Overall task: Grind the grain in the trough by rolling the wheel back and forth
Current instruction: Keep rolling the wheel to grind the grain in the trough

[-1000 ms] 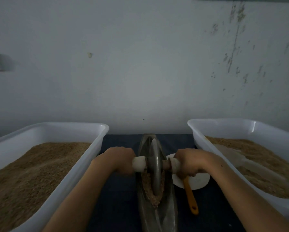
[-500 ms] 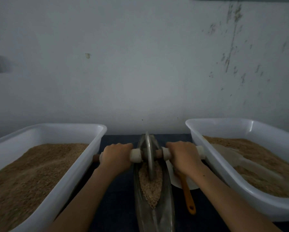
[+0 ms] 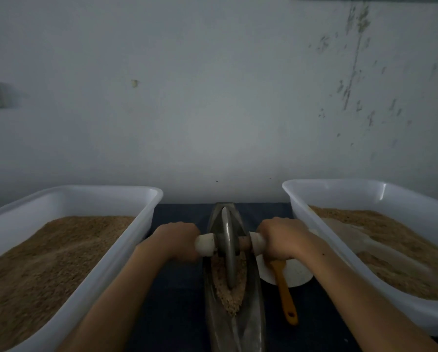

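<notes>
A long boat-shaped metal trough [image 3: 248, 323] lies lengthwise in front of me on the dark cloth. Brown grain [image 3: 221, 280] is heaped in its middle. A metal wheel [image 3: 228, 250] stands upright in the trough with its rim in the grain. An axle with white handle sleeves runs through the wheel. My left hand [image 3: 176, 241] grips the left handle [image 3: 205, 245]. My right hand [image 3: 282, 236] grips the right handle [image 3: 257, 242]. The outer ends of the axle are hidden by my hands.
A white tub [image 3: 126, 252] of brown grain stands at the left, and another white tub [image 3: 322, 255] with grain and a pale scoop at the right. A white dish [image 3: 296, 274] with an orange-handled tool [image 3: 285, 293] lies just right of the trough. A wall is close behind.
The wheel rolled away from me to the trough's far end, then came back towards me into the grain. Both hands kept their grip on the handles.
</notes>
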